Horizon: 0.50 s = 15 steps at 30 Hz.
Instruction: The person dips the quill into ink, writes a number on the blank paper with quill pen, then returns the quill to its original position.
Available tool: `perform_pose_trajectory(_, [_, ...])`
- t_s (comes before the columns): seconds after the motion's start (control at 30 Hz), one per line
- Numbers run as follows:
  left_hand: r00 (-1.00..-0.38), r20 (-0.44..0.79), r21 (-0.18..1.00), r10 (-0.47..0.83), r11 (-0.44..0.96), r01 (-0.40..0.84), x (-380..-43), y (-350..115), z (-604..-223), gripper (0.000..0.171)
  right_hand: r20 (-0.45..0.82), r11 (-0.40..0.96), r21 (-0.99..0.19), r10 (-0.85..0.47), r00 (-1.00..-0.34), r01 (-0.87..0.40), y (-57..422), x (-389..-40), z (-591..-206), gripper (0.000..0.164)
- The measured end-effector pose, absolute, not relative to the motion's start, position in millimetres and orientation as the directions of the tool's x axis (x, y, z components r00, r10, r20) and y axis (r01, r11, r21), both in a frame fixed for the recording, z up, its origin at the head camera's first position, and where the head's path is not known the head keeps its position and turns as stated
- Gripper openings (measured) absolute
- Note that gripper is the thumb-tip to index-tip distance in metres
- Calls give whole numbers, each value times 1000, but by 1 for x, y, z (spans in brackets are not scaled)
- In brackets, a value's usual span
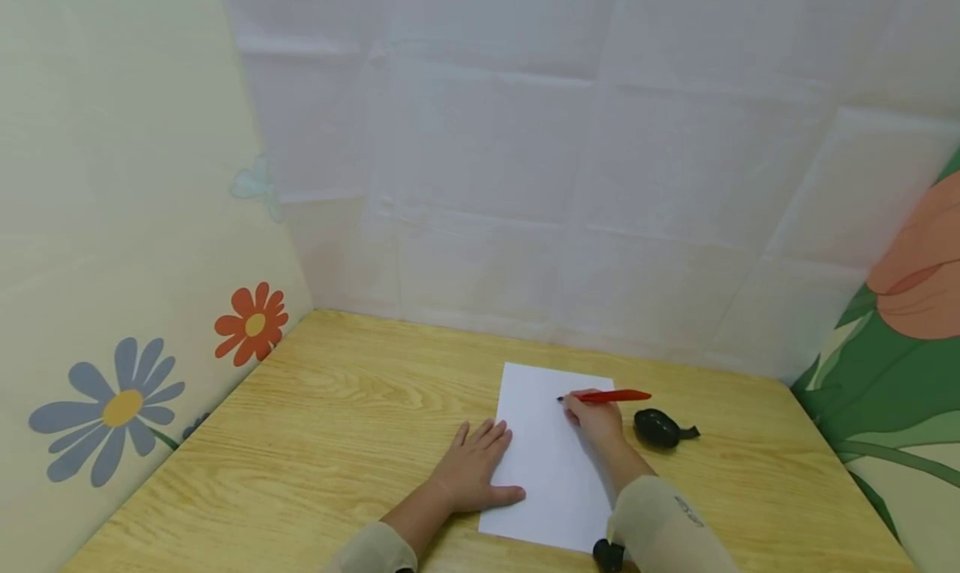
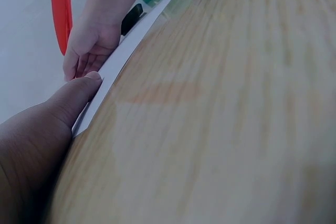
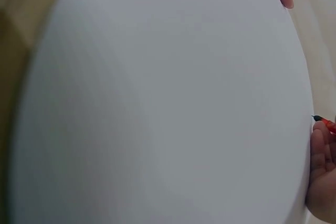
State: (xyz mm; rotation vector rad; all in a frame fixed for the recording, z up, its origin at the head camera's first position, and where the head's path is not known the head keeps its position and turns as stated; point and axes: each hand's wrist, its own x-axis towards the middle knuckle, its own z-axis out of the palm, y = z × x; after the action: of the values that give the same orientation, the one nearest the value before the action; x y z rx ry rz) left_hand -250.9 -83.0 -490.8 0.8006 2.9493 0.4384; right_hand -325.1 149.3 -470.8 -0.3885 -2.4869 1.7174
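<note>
A sheet of white paper point(image 1: 551, 464) lies on the wooden table, its face plain white in the head view. My left hand point(image 1: 476, 469) rests flat over the paper's left edge, fingers spread and thumb reaching onto the sheet. The right hand point(image 1: 600, 423) pinches a red pen point(image 1: 611, 396) near its black tip, over the upper right part of the paper. In the right wrist view the tip of the red pen point(image 3: 318, 118) is close to the paper's surface. The left wrist view shows the left thumb point(image 2: 79, 95) at the sheet's edge.
A black rounded object point(image 1: 657, 429) with a short tab lies right of the paper. Another dark object point(image 1: 607, 555) shows beside the right sleeve point(image 1: 667, 527) at the paper's lower right corner. White sheeting point(image 1: 525, 156) stands behind the table point(image 1: 337, 406), with flower-printed walls at both sides.
</note>
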Motion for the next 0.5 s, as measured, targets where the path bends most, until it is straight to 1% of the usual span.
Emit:
perform_pose_trajectory(0.33, [-868, 12, 282, 496, 831, 479, -249, -84, -488, 95, -103, 303, -936, 254, -962, 181, 147, -322, -467, 27])
perform_pose_trajectory(0.5, [-868, 9, 282, 496, 832, 478, -248, -85, -487, 95, -96, 298, -939, 254, -962, 172, 146, -322, -468, 27])
